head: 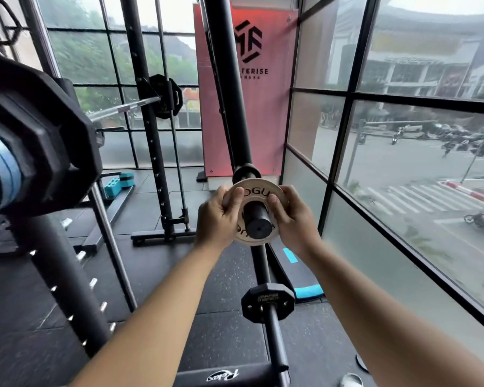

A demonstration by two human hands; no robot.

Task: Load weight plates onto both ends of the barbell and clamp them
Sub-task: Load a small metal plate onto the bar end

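Observation:
A small white weight plate (259, 192) with black lettering sits around a short black peg (256, 219) that pokes through its hole toward me. My left hand (218, 216) grips the plate's left rim and my right hand (294, 219) grips its right rim. The barbell's chrome shaft (123, 107) runs across the rack at upper left. A black plate (164, 100) hangs on its far end. Its near end, close at far left, carries a big black plate (48, 152) and blue plates (3, 166).
The peg stands out from a black rack upright (227, 79), with a dark ring (243, 171) just behind the white plate. Lower down, another peg holds a small black plate (267, 301). Glass windows (403, 191) close the right side. Rubber flooring, a blue step (308, 290) and rack feet lie below.

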